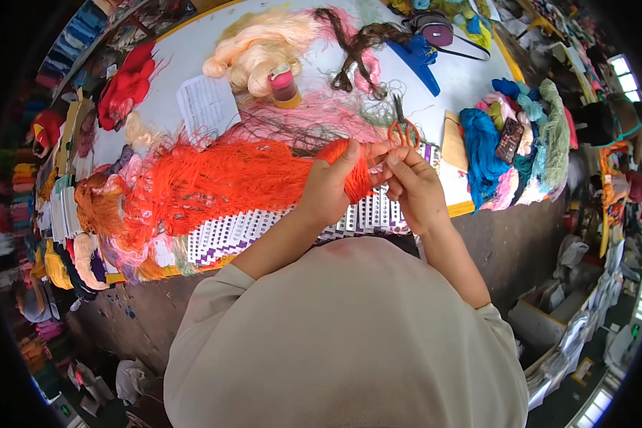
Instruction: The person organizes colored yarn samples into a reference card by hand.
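Left hand (329, 184) clamps round the right end of the orange yarn (225, 178), thumb on top; right hand (415, 187) is just beside it, thumb and fingertips drawn together; cannot tell whether they pinch a thread. The orange yarn lies lengthwise along the near edge of the table (374, 13), from the left hand toward the near left corner; hole-punched cards (242, 232) lie partly under it. Just beyond the right hand: scissors (402, 127), orange handles nearest, blades toward the far edge; blue yarn (480, 153) and a phone (508, 139) at the near right corner. Farther: pink yarn (321, 118) mid-table; a written sheet (205, 107); red yarn (125, 89) at the left edge; a thread spool (284, 87) upright; cream yarn (253, 51) and dark brown yarn (346, 53) toward the far edge.
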The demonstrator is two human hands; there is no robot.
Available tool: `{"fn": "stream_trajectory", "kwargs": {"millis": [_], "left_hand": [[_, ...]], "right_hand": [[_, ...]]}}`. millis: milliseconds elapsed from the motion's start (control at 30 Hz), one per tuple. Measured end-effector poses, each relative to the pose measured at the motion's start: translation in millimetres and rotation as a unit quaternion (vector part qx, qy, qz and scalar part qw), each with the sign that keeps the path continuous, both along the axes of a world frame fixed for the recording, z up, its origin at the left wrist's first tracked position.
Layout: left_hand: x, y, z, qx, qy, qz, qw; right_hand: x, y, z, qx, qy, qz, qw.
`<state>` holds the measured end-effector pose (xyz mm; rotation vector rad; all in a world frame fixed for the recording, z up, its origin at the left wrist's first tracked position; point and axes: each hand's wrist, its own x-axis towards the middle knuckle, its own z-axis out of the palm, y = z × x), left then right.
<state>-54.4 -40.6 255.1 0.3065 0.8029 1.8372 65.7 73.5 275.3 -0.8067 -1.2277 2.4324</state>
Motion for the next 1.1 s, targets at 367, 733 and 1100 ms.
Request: {"fn": "stream_trajectory", "kwargs": {"millis": [367, 733, 1100], "left_hand": [[-11.7, -3.6, -9.7, 0.070, -0.037, -0.041, 0.996], [-0.7, 6.8, -8.6, 0.054, 0.019, -0.040, 0.998], [1.5, 1.6, -2.4, 0.011, -0.011, -0.024, 1.000]], "right_hand": [[-10.3, -0.8, -1.2, 0.017, -0.025, 0.002, 1.000], [-0.7, 0.8, -1.6, 0.154, -0.047, 0.043, 0.986], [1.0, 4.8, -3.8, 0.051, 0.008, 0.029, 0.998]]}}
